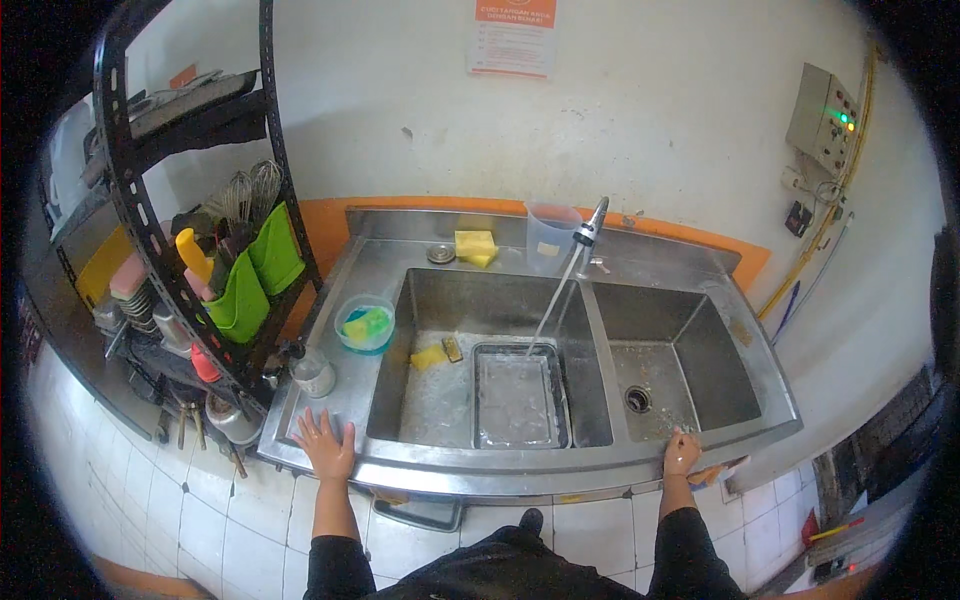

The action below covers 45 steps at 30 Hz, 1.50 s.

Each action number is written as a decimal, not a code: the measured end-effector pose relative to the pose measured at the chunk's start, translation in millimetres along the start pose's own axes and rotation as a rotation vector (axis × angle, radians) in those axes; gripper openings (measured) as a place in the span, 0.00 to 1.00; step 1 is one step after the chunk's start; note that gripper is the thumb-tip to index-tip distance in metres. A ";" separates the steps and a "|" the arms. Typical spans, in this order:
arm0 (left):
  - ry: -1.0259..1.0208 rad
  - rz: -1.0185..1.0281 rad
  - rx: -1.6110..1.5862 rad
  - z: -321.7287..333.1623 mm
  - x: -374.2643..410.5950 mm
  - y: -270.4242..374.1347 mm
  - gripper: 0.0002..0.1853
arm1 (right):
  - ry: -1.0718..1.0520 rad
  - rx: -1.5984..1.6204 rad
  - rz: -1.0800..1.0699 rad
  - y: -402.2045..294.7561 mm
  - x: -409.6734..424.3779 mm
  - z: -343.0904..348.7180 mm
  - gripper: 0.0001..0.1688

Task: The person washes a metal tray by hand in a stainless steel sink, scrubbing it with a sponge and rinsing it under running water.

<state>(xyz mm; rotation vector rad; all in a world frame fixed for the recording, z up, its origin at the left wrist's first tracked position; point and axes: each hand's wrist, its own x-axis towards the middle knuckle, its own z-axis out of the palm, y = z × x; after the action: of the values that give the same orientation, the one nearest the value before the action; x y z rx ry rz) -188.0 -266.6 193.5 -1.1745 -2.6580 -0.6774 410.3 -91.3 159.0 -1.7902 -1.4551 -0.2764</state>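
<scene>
My left hand (328, 448) lies spread on the front left corner of the steel sink counter (420, 474), just below a clear bottle (313, 375). My right hand (682, 452) is curled at the front rim of the right basin (675, 375); whether it holds anything is unclear. Water runs from the faucet (589, 225) into a rectangular metal tray (519, 397) in the left basin. Beside the tray lie a yellow sponge piece (428, 356) and a small dark-edged sponge (452, 349). A round tub (364, 324) with a yellow-green sponge and blue-green liquid stands on the counter's left side.
A black metal rack (135, 217) at the left holds green bins (244, 300), whisks (251, 191) and other utensils. Behind the basins are yellow sponges (474, 244), a drain strainer (441, 253) and a translucent plastic jug (550, 236). A control box (823, 120) hangs on the right wall.
</scene>
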 end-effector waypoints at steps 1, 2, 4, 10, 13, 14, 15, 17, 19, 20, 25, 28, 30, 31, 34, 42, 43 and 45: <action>0.002 0.003 -0.001 0.3 -0.3 -0.4 0.34 | 0.004 -0.001 -0.011 0.0 0.0 -0.3 0.20; 0.004 0.004 -0.005 0.3 -0.9 -0.8 0.34 | 0.007 -0.002 -0.021 0.1 0.0 -0.5 0.19; 0.007 0.014 -0.018 1.2 -0.9 1.2 0.34 | 0.093 -0.021 -0.082 10.9 0.4 6.6 0.18; -0.007 -0.003 -0.032 -4.2 -3.1 1.6 0.33 | -0.146 -0.048 0.096 3.1 -0.9 0.0 0.17; 0.011 0.004 -0.041 -1.4 -2.7 2.3 0.33 | -0.101 -0.050 0.077 9.0 -1.8 2.4 0.17; 0.012 0.005 -0.044 -1.1 -2.7 2.8 0.33 | -0.084 -0.057 0.069 10.7 -2.1 3.0 0.17; 0.013 0.007 -0.047 -1.7 -2.7 4.1 0.32 | -0.086 -0.052 0.069 12.5 -2.2 3.2 0.17; 0.010 0.002 -0.040 -2.9 -3.1 2.2 0.32 | -0.098 -0.037 0.067 5.9 -2.3 3.0 0.18; 0.002 -0.001 -0.038 -1.4 -2.4 1.7 0.32 | -0.122 -0.048 0.046 9.7 -1.5 3.4 0.17; -0.001 0.000 -0.044 -1.6 -2.6 2.5 0.33 | -0.133 -0.053 0.035 12.2 -1.0 4.1 0.17; -0.010 -0.002 -0.024 -8.6 -5.4 2.8 0.33 | -0.136 -0.067 0.001 10.0 -1.2 2.9 0.17; 0.001 0.021 -0.028 -3.6 -1.3 4.9 0.33 | -0.133 -0.090 0.005 17.1 -0.1 6.3 0.16; 0.008 0.031 -0.020 -0.7 -2.1 4.2 0.33 | -0.132 -0.073 0.016 16.7 0.3 6.9 0.17; 0.019 0.036 -0.014 -2.1 -2.0 3.7 0.33 | -0.144 -0.049 0.029 10.5 0.9 3.3 0.17; 0.009 0.012 -0.013 -5.6 -4.0 3.9 0.33 | -0.070 -0.004 -0.043 1.3 -0.7 0.0 0.16; 0.035 -0.006 -0.027 -2.4 -4.6 3.5 0.30 | -0.044 -0.066 -0.118 14.0 1.3 7.5 0.15; 0.031 -0.008 -0.022 -3.3 -4.1 4.6 0.30 | -0.063 -0.057 -0.086 15.8 1.1 8.3 0.15; 0.033 -0.009 -0.020 -3.3 -4.1 5.7 0.29 | -0.089 -0.039 -0.056 19.5 1.1 9.4 0.16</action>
<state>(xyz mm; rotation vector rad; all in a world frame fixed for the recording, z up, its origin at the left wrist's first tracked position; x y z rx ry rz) -181.1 -267.5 197.1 -1.1468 -2.6365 -0.7199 425.3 -84.5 144.9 -1.8154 -1.5735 -0.2585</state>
